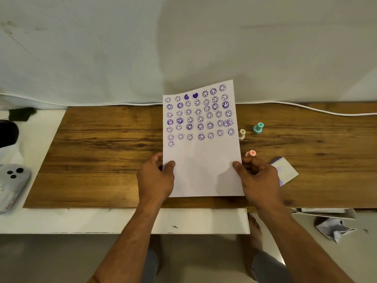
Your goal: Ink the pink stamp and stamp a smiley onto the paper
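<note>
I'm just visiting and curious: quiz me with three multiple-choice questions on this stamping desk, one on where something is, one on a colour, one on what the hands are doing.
1. Where is the pink stamp?
A. beside the right hand
B. on the white shelf
C. on the paper

2. What colour are the smileys?
A. green
B. purple
C. red

3. How is the paper held?
A. crumpled in one fist
B. untouched
C. by both hands, the left hand too

Answers: 1 A, it shows just above the right fingers. 2 B, every print is purple. 3 C, thumbs rest on both side edges.
</note>
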`<state>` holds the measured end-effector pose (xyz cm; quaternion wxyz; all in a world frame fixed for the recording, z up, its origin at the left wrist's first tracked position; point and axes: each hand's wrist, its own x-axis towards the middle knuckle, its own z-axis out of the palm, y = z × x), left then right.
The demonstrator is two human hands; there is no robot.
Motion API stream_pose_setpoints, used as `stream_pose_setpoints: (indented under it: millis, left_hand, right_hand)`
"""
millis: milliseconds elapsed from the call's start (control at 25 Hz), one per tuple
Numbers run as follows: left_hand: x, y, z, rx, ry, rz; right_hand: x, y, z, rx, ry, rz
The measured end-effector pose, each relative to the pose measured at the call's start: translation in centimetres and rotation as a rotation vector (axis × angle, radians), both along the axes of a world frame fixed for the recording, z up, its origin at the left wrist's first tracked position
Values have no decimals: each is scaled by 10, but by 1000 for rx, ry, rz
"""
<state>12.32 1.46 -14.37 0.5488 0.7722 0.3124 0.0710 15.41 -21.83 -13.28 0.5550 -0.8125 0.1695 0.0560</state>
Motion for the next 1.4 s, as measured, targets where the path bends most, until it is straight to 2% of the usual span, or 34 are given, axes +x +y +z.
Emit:
stream_pose_setpoints:
  millis: [160,320,440,520,760,1040,1200,1400]
  left_hand:
    - [-2,-1,0,177,118,-85]
    - [-5,-5,1,390,193,-158]
    - [-6,-6,1,524,211,-183]
    - [-7,-7,0,549,213,-196]
    - [-6,-7,-2,573,225,-217]
    - [-7,-8,1,628,202,-260]
    - [-11,-17,17,820,92,-345]
    - [-26,-14,53,1053,-31,-443]
  right_hand:
    - [-2,0,-2,-130,-46,29]
    - [-9,6,3,-426,-226,61]
    - [-12,14,5,-633,-419,267]
    - [-12,19,4,-701,-471,362]
    - [-7,16,-14,-755,-365,388]
    - [-2,18,-15,-816,-392,430]
    - [-2,19,1,-918,-389,450]
    - [-13,7,33,-953,-418,478]
